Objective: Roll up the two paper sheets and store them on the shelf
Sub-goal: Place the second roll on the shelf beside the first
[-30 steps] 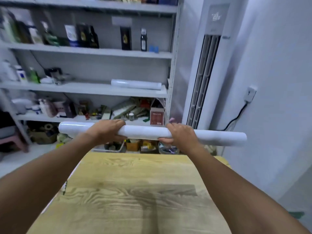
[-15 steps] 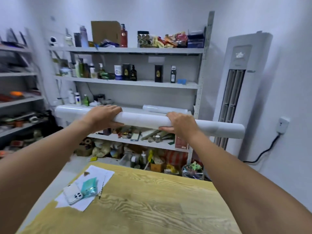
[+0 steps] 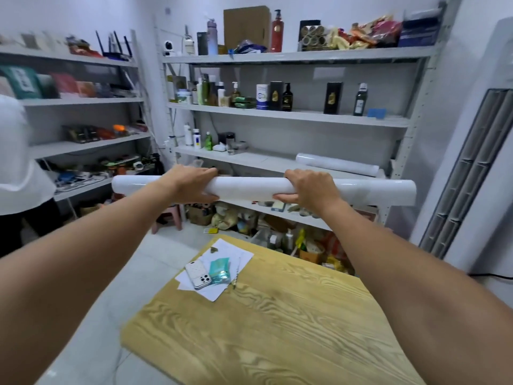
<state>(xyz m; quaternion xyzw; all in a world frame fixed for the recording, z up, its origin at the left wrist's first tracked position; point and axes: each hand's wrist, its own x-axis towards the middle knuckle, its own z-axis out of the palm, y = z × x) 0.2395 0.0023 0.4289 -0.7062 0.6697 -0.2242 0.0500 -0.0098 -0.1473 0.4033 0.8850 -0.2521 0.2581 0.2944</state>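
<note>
Head view. Rolled paper sheet, level, 12 o'clock beyond wooden table: left hand and right hand curled round it, well apart, likely to stop sagging and unrolling. Other roll at 1 o'clock, laid lengthwise on middle shelf, probable destination.

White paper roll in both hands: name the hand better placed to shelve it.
Right hand, probably: it grips the white paper roll nearest the stored white roll on the grey metal shelf; left hand is farther.
</note>
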